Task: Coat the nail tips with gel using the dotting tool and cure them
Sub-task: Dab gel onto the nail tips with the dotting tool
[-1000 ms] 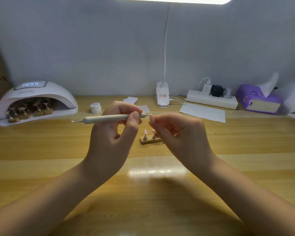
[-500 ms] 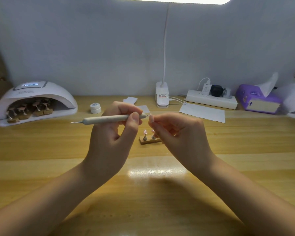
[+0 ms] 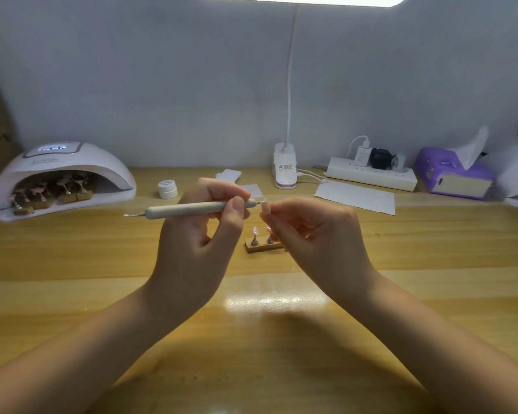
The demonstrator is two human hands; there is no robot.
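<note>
Left hand [image 3: 202, 249]: raised over the middle of the table, thumb and fingers curled round the right end of the dotting tool [image 3: 192, 209], gripping it.
Dotting tool: lies nearly level, a grey shaft with a thin metal tip at each end; its right tip is at the nail tip [image 3: 265, 207], and whether it touches I cannot tell.
Right hand [image 3: 317, 237]: raised just right of the left hand, fingers curled, pinching the small pale nail tip at the fingertips.
Holder [image 3: 263, 245]: a little wooden block on the table, just beyond and between the hands, with two pink nail tips upright on metal pegs; the right hand hides part of it.
Lamp [image 3: 60, 177]: white curing dome at the far left, display lit, with several more holders of nail tips lined up inside its mouth.
Gel pot [image 3: 167, 189]: small white jar, lid on, between the lamp and the hands, further back.
Table [image 3: 72, 279]: light wood, glossy.
Far edge: a clip light base [image 3: 285, 171] with a white stem, a power strip [image 3: 371, 176] with plugs, a white sheet [image 3: 356, 198] in front of it, and a purple tissue box [image 3: 452, 177] at the far right.
</note>
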